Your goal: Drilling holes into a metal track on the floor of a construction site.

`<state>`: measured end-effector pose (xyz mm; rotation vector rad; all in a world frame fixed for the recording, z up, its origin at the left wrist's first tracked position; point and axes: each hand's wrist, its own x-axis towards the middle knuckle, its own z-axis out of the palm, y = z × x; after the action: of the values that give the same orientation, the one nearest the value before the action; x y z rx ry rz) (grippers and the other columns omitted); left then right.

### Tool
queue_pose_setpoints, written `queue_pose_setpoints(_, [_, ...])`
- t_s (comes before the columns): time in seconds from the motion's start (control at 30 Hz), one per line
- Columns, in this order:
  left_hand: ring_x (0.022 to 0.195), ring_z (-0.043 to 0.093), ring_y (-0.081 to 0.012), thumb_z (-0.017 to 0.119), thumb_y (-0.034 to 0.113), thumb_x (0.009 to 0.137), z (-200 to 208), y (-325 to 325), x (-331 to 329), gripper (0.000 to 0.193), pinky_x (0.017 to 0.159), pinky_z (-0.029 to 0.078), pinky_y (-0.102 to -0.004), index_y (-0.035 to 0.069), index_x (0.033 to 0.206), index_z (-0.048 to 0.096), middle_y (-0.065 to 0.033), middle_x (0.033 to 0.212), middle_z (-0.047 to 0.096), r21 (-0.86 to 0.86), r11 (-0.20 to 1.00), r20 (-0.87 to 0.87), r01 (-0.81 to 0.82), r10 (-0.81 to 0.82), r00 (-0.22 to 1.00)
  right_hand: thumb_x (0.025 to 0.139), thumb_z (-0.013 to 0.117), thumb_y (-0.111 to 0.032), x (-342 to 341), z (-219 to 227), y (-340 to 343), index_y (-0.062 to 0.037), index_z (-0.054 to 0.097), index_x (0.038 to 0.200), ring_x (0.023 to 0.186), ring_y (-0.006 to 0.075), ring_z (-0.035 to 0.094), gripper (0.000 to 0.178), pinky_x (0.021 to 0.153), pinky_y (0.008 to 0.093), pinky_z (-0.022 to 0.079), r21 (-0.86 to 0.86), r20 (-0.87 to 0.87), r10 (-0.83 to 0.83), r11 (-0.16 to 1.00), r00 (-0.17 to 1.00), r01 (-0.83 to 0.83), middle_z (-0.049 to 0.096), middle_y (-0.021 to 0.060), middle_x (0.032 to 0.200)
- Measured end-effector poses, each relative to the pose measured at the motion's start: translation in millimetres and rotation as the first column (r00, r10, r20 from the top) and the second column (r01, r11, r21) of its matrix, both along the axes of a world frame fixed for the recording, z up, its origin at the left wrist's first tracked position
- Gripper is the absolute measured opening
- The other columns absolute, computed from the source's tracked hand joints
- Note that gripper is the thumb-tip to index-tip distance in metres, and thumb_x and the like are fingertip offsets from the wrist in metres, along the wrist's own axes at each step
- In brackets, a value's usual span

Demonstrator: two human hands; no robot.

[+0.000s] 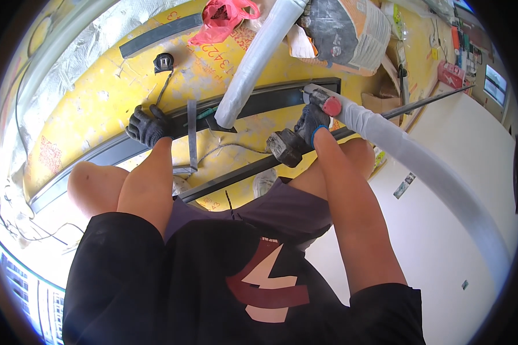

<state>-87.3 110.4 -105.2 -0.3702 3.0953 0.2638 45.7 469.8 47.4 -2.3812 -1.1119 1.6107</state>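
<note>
My right hand (312, 123), in a dark work glove, is wrapped round the handle of a cordless drill (286, 147) with a bulky battery and a red part near its head. The drill's front reaches the right end of a long black metal frame bar (270, 96). On the left stretch of that bar rests my gloved left hand (148, 125), its fingers apart and slightly bent. Between my hands, a thin grey strip (192, 135) lies across the bar beside a green slim tool (201, 117). Closer to me runs a second black bar (236, 177), passing between my legs.
A tape measure (163, 62), a short dark bar (161, 35) and a pink plastic bag (221, 20) lie on the yellow board (92, 103). White-wrapped tubes (259, 63) cross above the bar and at right. A large sack (348, 34) stands at the back. A dark cord trails near my feet.
</note>
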Motion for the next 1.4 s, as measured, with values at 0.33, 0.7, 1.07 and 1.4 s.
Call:
queue_pose_setpoints(0.33, [0.112, 0.048, -0.036, 0.06, 0.046, 0.085, -7, -2, 2, 0.047, 0.105, 0.028, -0.0499, 0.012, 0.118, 0.061, -0.0152, 0.115, 0.058, -0.012, 1.0, -0.039, 0.011, -0.012, 0.999, 0.085, 0.059, -0.012, 11, -9, 7, -0.0128, 0.05, 0.078, 0.049, 0.0188, 0.046, 0.011, 0.046, 0.0371, 0.037, -0.004, -0.05, -0.017, 1.0, 0.999, 0.017, 0.048, 0.0049, 0.061])
queue_pose_setpoints(0.7, [0.114, 0.047, -0.0364, 0.059, 0.045, 0.085, -3, 1, 1, 0.047, 0.108, 0.025, -0.0499, 0.012, 0.119, 0.06, -0.0164, 0.116, 0.057, 0.014, 1.0, -0.012, -0.002, 0.002, 1.0, 0.086, 0.06, -0.014, 11, -16, 6, -0.0184, 0.048, 0.081, 0.044, 0.0164, 0.043, 0.014, 0.043, 0.0355, 0.033, 0.067, -0.039, 0.004, 0.998, 0.999, -0.001, 0.045, 0.0006, 0.057])
queue_pose_setpoints(1.07, [0.114, 0.047, -0.0363, 0.06, 0.045, 0.084, -6, -3, 1, 0.048, 0.108, 0.025, -0.0496, 0.013, 0.119, 0.06, -0.0163, 0.115, 0.057, 0.023, 1.0, -0.011, -0.009, 0.009, 1.0, 0.084, 0.058, -0.009, 0, -3, -2, -0.0147, 0.048, 0.078, 0.047, 0.0178, 0.042, 0.012, 0.045, 0.0357, 0.033, 0.03, -0.018, -0.023, 0.999, 1.0, 0.023, 0.042, 0.0031, 0.059])
queue_pose_setpoints(1.4, [0.114, 0.047, -0.0361, 0.06, 0.044, 0.084, 1, 2, 0, 0.046, 0.108, 0.025, -0.0499, 0.013, 0.118, 0.059, -0.0151, 0.113, 0.057, 0.018, 1.0, -0.028, -0.002, 0.003, 1.0, 0.084, 0.058, -0.011, -1, 2, -1, -0.0117, 0.048, 0.072, 0.049, 0.0185, 0.043, 0.016, 0.045, 0.0367, 0.035, 0.006, -0.028, -0.003, 1.0, 1.0, 0.003, 0.042, 0.0048, 0.059])
